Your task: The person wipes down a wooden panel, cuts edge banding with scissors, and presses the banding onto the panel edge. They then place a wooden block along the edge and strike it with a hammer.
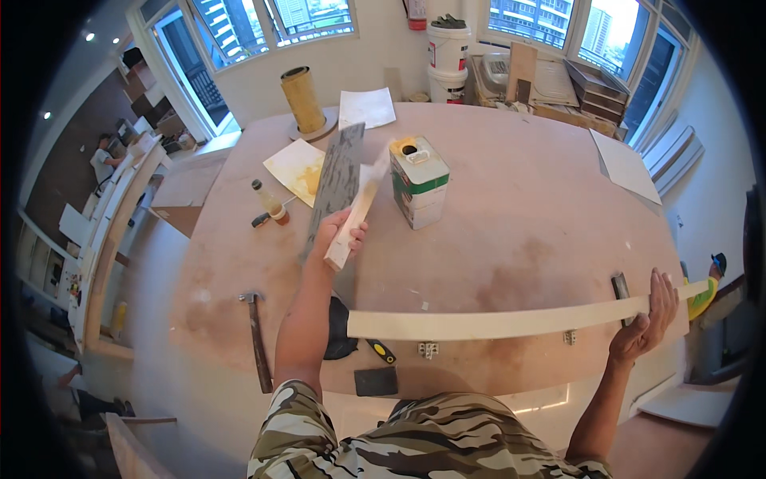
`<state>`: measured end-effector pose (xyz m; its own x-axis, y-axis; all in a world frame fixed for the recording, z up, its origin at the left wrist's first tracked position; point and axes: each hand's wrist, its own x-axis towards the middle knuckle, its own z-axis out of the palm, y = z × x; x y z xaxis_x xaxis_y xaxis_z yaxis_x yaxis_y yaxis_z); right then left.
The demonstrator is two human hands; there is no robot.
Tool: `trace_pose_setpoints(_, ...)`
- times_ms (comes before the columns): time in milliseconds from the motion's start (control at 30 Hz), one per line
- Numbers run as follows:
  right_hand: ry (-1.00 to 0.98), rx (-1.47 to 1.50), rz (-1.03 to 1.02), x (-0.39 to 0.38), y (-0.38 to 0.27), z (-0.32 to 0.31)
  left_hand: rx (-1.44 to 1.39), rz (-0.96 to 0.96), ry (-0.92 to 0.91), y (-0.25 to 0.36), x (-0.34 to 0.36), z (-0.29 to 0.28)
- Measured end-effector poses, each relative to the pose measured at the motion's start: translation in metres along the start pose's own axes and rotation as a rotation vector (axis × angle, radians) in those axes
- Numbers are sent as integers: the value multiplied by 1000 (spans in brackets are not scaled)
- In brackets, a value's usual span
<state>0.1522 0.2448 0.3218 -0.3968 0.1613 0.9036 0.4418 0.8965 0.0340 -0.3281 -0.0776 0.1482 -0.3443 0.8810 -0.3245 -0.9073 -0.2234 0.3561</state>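
Observation:
A short pale wooden strip [357, 219], its far end smeared by motion, is gripped in my left hand [339, 231]. Right beside that hand slants a grey streaked board [341, 164]; I cannot tell whether my fingers touch it. A long, narrow pale wooden strip [495, 321] lies across the near part of the table. Against its right portion rests my right hand [646, 319], open, with the fingers stretched out together. Just beyond the left hand stands a square metal can [420, 188] with a green band and a round opening on top.
The large brown table [495, 239] bears a hammer [257, 343], a utility knife [381, 351], hinges [428, 350], a dark pad [376, 382], a small bottle [270, 201] and a yellowish roll [303, 100]. White buckets [448, 60] stand behind. A person's yellow sleeve [702, 299] shows at right.

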Motion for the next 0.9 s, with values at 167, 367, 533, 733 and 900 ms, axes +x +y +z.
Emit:
trace_pose_setpoints(167,37,93,-32,-2,4,4,337,94,112,-2,-48,64)
trace_pose_setpoints(367,1,147,-93,2,6,-4,1231,681,367,3,-158,178)
trace_pose_setpoints(533,51,201,-95,6,5,1,1501,848,211,-47,-212,273)
trace_pose_setpoints(733,222,476,-29,5,7,-3,1981,886,168,-134,-207,323)
trace_pose_setpoints(900,205,485,-94,1,18,-6,2267,875,183,-162,-183,327)
